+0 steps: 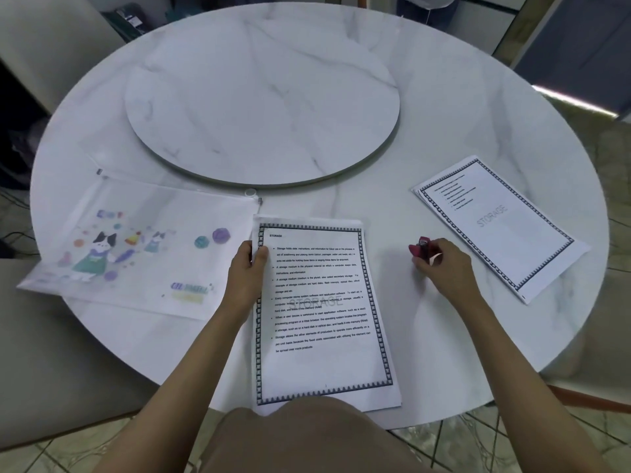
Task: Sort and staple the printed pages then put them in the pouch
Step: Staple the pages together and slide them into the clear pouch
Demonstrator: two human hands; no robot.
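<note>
So in the middle of the frame, toward the bottom, there's a stack of printed pages point(324, 315) lying on the round marble table point(392, 199). The top sheet has a black patterned border, a "STORAGE" heading and bullet text, and the near end of the stack hangs a bit over the table edge. The left hand point(247, 268) has the stack by its upper left edge, thumb on top and fingers curled underneath, so it's a pinch grip. The right hand point(444, 264) is just right of that stack with its fingers curled around a small red stapler point(420, 249), down at the tabletop and apart from the paper; can't tell whether the stapler is actually resting on the table. Over at the right side of the frame is a second stack point(502, 230), same border, angled, with a faint "STORAGE" watermark. The pouch point(136, 247) lies flat at the left, see-through with cartoon cats and yarn balls on it, with its near right corner just beside the middle stack. A big marble turntable point(263, 110) takes up the upper middle of the table.
</note>
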